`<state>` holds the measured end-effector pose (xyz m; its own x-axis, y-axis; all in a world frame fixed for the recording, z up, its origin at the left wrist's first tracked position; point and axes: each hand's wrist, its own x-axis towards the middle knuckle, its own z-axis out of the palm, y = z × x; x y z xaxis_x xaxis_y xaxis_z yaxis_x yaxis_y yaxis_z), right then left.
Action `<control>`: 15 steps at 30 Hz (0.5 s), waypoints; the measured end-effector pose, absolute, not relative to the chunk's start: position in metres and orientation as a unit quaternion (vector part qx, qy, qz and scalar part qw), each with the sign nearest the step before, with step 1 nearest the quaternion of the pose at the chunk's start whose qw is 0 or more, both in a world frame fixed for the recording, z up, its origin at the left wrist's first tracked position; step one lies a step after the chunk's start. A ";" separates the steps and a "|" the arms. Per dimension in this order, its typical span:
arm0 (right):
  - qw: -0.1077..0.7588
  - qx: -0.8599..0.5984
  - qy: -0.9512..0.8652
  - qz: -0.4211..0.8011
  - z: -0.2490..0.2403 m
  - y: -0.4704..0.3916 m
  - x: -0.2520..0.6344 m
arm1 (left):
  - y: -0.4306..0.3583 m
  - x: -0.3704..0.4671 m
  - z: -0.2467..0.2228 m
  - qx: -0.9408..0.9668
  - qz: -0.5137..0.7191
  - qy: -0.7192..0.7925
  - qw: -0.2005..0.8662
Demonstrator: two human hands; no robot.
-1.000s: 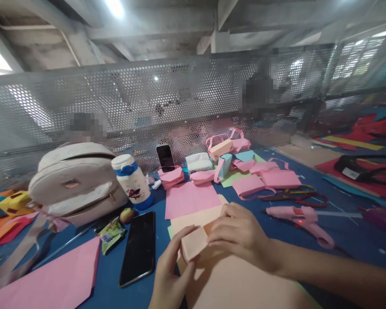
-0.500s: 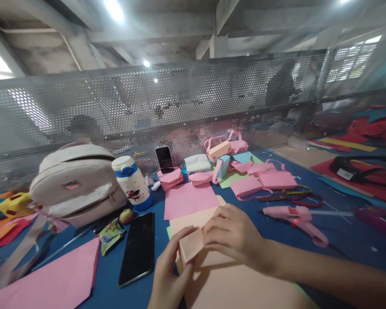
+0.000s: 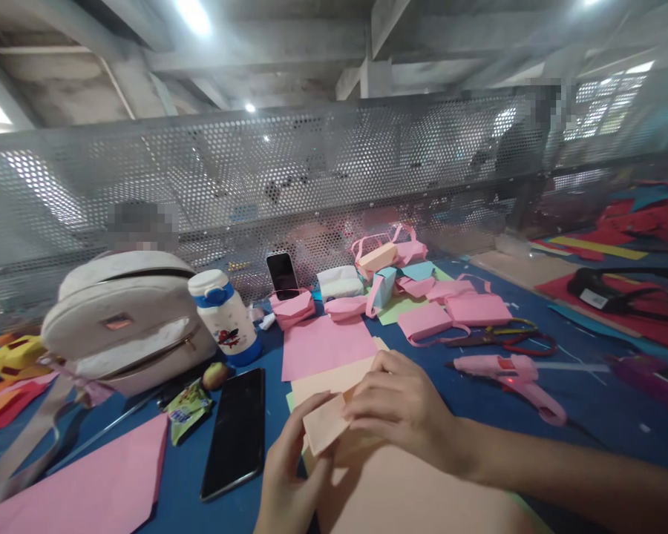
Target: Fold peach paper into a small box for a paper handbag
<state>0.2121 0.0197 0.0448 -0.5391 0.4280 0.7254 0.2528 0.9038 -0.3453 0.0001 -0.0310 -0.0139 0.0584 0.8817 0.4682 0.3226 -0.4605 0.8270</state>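
Observation:
Between my two hands is a small folded box of peach paper [image 3: 326,425], tilted so that one flat end faces me. My left hand [image 3: 295,463] grips its left end, thumb below and fingers along the far side. The fingers of my right hand [image 3: 404,415] are closed on its right part and hide much of it. Beneath both hands lie peach paper sheets [image 3: 417,489], with a pink sheet [image 3: 328,347] beyond them. To the right of my right hand rests a pink glue gun [image 3: 509,378] with a small red light on.
Left of my hands lie a black phone [image 3: 234,434], a green snack packet [image 3: 186,410] and a pink sheet [image 3: 83,478]. Behind stand a bottle [image 3: 228,319] and a white backpack [image 3: 128,319]. Several pink paper bags [image 3: 426,324] and scissors [image 3: 520,340] lie ahead, before a perforated metal partition [image 3: 312,178].
The paper box has tilted slightly, its flat end turned more toward me. Both hands keep their hold. Behind the partition, a person on the right has shifted rightward.

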 end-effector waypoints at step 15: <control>0.405 -0.194 -0.887 0.107 0.055 0.024 0.219 | -0.034 0.000 -0.016 0.658 0.531 0.459 0.274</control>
